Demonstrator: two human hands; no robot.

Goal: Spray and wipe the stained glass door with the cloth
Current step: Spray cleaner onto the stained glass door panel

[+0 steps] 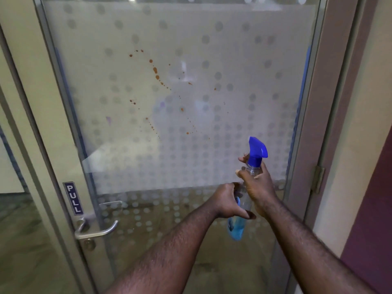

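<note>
Even, soft indoor light is seen, with bright ceiling spots reflected along the top of the glass door (180, 102). Straight lines are bowed by wide-angle distortion at the edges, and slight softness is noted throughout.

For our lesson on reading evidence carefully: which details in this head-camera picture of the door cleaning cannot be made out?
- Cloth: none visible; possibly out of frame.
- Spray bottle label: covered by left hand and right hand.
- Nozzle opening: faces away.
- Behind the glass door: blurred by frosting.
- Brown stains: substance unknowable.
</note>
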